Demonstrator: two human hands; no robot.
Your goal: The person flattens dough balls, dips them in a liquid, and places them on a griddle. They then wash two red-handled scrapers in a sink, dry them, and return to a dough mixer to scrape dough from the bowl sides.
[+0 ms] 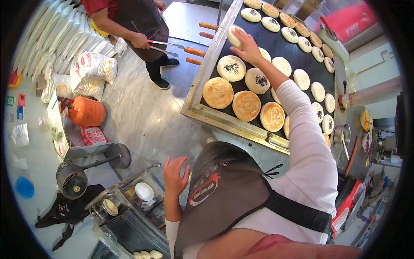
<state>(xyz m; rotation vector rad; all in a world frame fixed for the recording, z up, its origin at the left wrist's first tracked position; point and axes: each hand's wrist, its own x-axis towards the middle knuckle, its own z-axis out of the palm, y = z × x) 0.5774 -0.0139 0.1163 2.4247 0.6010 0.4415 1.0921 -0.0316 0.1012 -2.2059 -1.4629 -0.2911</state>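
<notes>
My right hand (248,47) reaches over the far left part of a large black griddle (272,39), gripping a pale round flatbread (236,36) that is tilted on edge. Under and around my forearm lie rows of flatbreads. Nearest the front edge are browned ones, such as a golden flatbread (218,93); behind it sits a pale flatbread topped with black seeds (231,68). Further back are more pale, seeded and browned rounds. My left hand (176,175) is raised by my apron (215,177), fingers apart and holding nothing.
Across the griddle's left side, a co-worker holds metal tongs (166,44) near wooden handles (195,52). An orange gas cylinder (88,111), a black fan (72,179) and white sacks (92,69) stand left. A metal pot (343,131) sits at the griddle's right.
</notes>
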